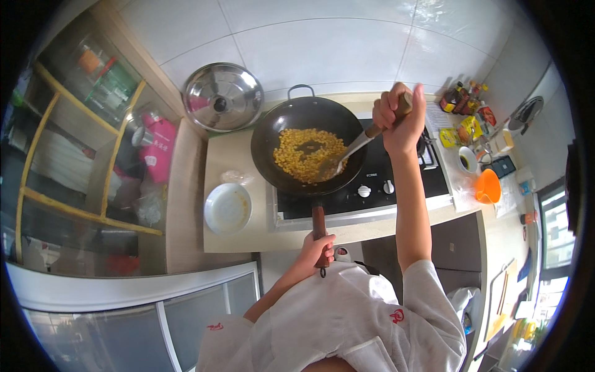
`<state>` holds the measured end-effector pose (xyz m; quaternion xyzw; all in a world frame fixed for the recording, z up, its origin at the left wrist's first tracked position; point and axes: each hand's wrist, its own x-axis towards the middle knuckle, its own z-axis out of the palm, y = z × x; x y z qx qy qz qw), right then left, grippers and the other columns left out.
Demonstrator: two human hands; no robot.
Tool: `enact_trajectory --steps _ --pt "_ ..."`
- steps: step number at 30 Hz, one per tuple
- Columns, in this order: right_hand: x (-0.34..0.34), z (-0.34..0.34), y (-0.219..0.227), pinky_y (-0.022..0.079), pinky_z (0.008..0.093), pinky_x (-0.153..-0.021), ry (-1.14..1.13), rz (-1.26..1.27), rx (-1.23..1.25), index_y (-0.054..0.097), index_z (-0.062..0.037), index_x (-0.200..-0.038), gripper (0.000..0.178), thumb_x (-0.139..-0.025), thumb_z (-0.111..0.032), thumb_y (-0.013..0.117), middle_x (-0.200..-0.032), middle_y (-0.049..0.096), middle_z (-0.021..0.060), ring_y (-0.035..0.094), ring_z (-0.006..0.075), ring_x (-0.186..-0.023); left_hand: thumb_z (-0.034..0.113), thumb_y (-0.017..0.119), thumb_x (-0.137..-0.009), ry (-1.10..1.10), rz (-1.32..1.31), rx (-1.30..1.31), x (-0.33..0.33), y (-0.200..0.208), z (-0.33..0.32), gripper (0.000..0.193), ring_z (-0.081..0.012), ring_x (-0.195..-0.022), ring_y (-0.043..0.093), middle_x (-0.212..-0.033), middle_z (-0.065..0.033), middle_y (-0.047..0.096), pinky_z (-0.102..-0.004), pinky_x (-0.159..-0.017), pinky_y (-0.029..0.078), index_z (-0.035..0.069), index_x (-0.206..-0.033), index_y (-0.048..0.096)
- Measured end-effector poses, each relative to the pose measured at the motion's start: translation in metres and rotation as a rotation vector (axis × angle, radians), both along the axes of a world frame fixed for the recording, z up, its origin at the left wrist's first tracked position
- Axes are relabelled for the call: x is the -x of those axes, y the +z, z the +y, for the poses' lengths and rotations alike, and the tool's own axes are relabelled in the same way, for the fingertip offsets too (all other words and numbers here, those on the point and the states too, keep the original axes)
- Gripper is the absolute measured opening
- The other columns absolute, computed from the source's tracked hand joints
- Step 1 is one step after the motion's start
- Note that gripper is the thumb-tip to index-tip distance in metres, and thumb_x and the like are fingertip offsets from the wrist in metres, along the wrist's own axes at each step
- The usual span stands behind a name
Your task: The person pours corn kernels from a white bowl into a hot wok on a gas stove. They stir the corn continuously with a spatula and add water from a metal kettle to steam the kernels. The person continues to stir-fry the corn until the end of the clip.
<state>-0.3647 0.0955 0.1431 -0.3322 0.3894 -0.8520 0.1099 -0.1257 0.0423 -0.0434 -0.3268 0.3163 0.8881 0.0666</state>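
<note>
A dark wok [268,127] sits on the left side of the black gas stove [396,167]. Yellow corn kernels [294,152] are spread over its bottom, with a small bare patch in the middle. My left hand [315,251] is closed around the wok's brown wooden handle [318,223], which points toward me. Raised over the stove, my right hand [400,118] grips the wooden handle of a metal spatula [356,146]. The spatula slants down to the left, and its blade rests among the kernels at the wok's right side.
A steel lid [223,99] leans on the back wall, left of the wok. Below it are a white bowl [228,208] and a crumpled plastic bag [237,178]. On the right counter stand sauce bottles [458,98], a small bowl [467,160] and an orange container [488,186].
</note>
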Motion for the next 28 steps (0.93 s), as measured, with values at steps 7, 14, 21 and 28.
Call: enact_trajectory --steps 7,14,21,28 --pt "0.014 -0.016 0.044 0.019 0.0257 -0.039 -0.025 -0.043 -0.158 0.033 -0.0092 -0.059 0.033 -0.086 -0.026 0.042 -0.047 0.03 0.0004 0.025 0.0098 -0.041 0.008 0.063 -0.081 0.028 0.05 -0.001 0.0 -0.008 0.002 0.023 -0.0092 -0.048 0.045 -0.066 -0.0004 0.045 -0.0277 -0.043 0.038 0.011 -0.082 0.04" --pt "0.032 -0.06 0.052 0.022 0.0254 -0.036 -0.08 0.137 -0.473 0.037 -0.0076 -0.052 0.037 -0.088 -0.018 0.041 -0.045 0.034 0.0015 0.03 0.0096 -0.038 0.006 0.062 -0.08 0.077 0.076 -0.054 0.008 -0.014 0.014 0.026 -0.0116 -0.043 0.047 -0.061 -0.0036 0.046 -0.0297 -0.038 0.04 0.007 -0.087 0.037" --pt "0.071 -0.066 0.008 0.024 0.027 -0.036 0.186 0.118 -0.291 0.033 -0.0093 -0.053 0.039 -0.089 -0.023 0.036 -0.043 0.032 0.0015 0.028 0.0103 -0.036 0.006 0.062 -0.081 0.071 0.021 0.051 0.01 -0.01 0.01 0.023 -0.0117 -0.042 0.046 -0.059 -0.003 0.046 -0.03 -0.038 0.04 0.005 -0.085 0.04" --pt "0.124 -0.032 0.025 0.021 0.0265 -0.039 0.386 0.143 -0.271 0.031 -0.0112 -0.056 0.041 -0.087 -0.037 0.036 -0.043 0.028 -0.0017 0.024 0.0104 -0.038 0.007 0.063 -0.081 0.089 -0.097 0.109 0.019 0.009 0.012 0.022 -0.0128 -0.041 0.044 -0.057 -0.0034 0.043 -0.0301 -0.037 0.038 0.005 -0.085 0.041"
